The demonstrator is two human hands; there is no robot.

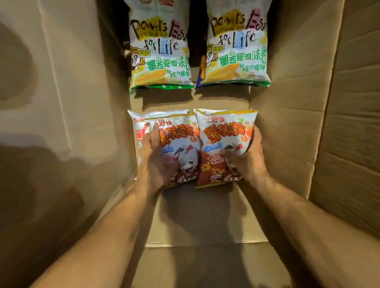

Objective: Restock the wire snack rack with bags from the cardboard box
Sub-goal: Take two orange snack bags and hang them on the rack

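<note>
Both bare forearms reach down into the box [315,91]. The left hand [155,161] wraps the left edge of a red bag [182,148], fingers curled around it; the right hand [250,155] grips the right edge of a second red bag [226,141] likewise. The two bags touch side by side mid-floor, with another bag [139,133] behind them against the left wall. Two green bags [158,45] lie side by side at the far end. Brown cardboard walls rise all round; the near floor is bare.
</note>
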